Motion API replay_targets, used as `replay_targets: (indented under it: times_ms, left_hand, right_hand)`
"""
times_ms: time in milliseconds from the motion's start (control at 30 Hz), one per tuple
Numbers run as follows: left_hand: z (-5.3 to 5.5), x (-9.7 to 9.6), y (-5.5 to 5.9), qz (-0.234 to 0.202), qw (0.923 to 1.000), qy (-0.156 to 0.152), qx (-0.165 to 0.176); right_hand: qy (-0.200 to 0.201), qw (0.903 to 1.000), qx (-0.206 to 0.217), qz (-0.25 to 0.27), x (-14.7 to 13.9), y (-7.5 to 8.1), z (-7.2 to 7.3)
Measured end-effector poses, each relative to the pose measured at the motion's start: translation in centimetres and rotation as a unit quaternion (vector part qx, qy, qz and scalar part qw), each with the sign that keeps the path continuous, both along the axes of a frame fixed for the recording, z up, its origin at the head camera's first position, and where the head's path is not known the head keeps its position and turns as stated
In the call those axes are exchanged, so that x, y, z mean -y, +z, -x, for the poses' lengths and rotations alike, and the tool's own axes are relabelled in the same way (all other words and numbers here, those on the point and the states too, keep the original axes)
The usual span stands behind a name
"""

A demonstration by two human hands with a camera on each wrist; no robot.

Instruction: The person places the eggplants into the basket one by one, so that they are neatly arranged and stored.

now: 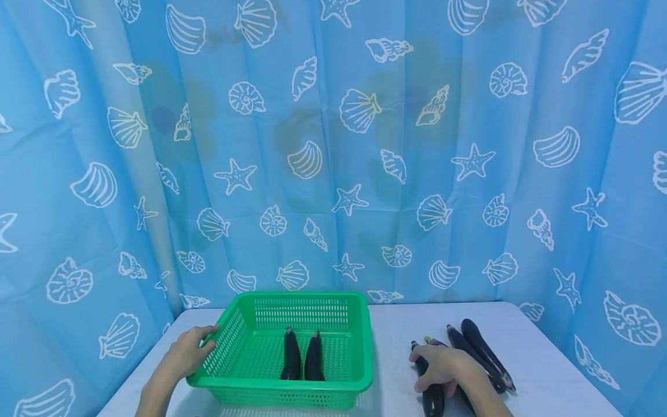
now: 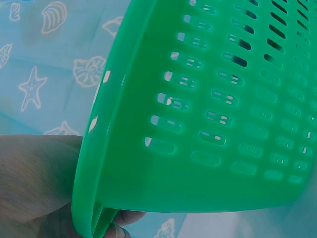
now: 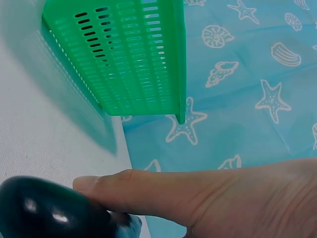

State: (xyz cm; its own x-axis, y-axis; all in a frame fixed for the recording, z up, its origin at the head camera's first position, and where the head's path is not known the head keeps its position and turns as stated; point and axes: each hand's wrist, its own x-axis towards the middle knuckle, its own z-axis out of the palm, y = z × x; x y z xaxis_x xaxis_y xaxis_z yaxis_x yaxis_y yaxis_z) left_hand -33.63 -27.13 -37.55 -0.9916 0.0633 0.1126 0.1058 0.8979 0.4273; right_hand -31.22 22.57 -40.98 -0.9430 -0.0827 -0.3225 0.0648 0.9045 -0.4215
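Note:
My left hand point(image 1: 184, 353) grips the left rim of a green plastic basket point(image 1: 281, 383); in the left wrist view its fingertips point(image 2: 119, 231) show below the rim. Inside the basket two dark eggplants lie side by side, a left one point(image 1: 292, 354) and a right one point(image 1: 314, 358). On the right of the table, my right hand point(image 1: 443, 366) holds a glossy eggplant point(image 1: 433, 399), thumb along one side and fingers over the other. That same eggplant point(image 3: 44, 210) fills the lower left of the right wrist view. Another eggplant point(image 1: 433, 341) with a greenish stem is mostly hidden under this hand.
Two more long eggplants, one nearer point(image 1: 471, 350) and one farther right point(image 1: 484, 346), lie beyond the right hand. The table point(image 1: 398, 324) has a white cover. A blue curtain point(image 1: 333, 174) with white shell prints hangs behind it and along both sides.

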Motion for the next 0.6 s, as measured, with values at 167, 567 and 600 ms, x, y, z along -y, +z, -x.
replay_targets:
  times_ms: [167, 567, 600]
  left_hand:
    - [-0.04, 0.1, 0.0, -0.008, 1.0, -0.004, 0.0]
    - [0.0, 0.21, -0.11, -0.003, 1.0, -0.007, -0.006]
    - [-0.01, 0.21, -0.1, -0.002, 1.0, -0.007, -0.007]
  right_hand:
    - [0.0, 1.0, 0.003, 0.001, 0.02, -0.04, 0.11]
    - [0.002, 0.9998, 0.009, 0.016, -0.23, -0.07, 0.09]
    - [0.002, 0.9998, 0.007, 0.016, -0.24, -0.05, 0.1]
